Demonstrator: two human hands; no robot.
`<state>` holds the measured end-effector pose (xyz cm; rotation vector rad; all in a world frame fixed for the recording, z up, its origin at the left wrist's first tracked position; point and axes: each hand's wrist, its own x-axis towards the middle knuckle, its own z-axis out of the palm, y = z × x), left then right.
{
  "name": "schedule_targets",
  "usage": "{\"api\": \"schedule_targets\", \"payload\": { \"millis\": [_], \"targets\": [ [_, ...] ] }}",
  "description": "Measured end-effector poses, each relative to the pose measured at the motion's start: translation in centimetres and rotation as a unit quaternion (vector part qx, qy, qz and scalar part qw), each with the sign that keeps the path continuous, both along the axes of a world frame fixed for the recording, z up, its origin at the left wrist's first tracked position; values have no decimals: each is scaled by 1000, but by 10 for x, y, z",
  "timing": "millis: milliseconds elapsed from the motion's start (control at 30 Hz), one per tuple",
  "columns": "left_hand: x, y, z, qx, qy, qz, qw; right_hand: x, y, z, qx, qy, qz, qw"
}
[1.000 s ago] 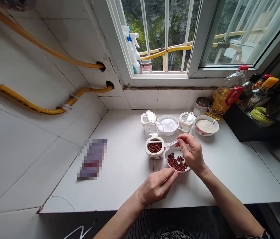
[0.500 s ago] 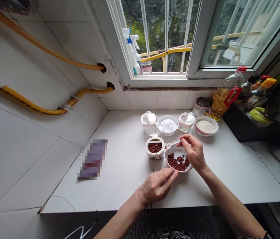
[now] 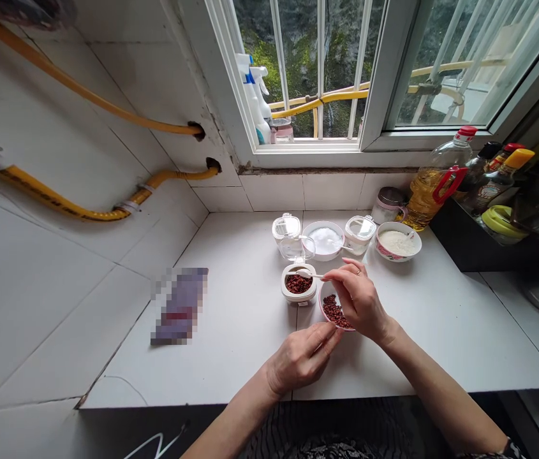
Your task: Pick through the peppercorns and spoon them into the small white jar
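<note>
My right hand (image 3: 359,299) pinches the handle of a small white spoon (image 3: 304,273), whose bowl is over the mouth of an open seasoning jar (image 3: 292,296). Dark red peppercorn-like grains fill much of that jar, and its clear lid stands raised at the back. Just right of the jar sits a bowl (image 3: 323,311) with more of the same grains (image 3: 334,310), partly covered by my right hand. The near rim of this bowl is pinched between the thumb and fingers of my left hand (image 3: 303,358).
Behind stand two more clear-lidded jars (image 3: 286,224) (image 3: 360,233), a bowl of white granules (image 3: 325,241) and a bowl of pale grains (image 3: 397,243). An oil bottle (image 3: 434,182) and a black rack (image 3: 460,239) are at the right. A blurred purple packet (image 3: 180,306) lies left.
My right hand has moved left, carrying the spoon from above the grain bowl to the jar's mouth. My left hand stays at the bowl's rim.
</note>
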<state>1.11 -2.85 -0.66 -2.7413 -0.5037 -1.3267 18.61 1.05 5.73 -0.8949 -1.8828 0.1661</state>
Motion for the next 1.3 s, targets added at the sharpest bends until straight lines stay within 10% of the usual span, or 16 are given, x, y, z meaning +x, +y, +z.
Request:
{"api": "schedule_targets", "payload": {
  "millis": [533,1300],
  "targets": [
    [-1,0,1,-3,6,0,1000,28,6,-15,-160,-110,-50,980],
    [-2,-1,-2,-16,9,-7,1000,35,5,-1,-350,208,-48,912]
  ]
}}
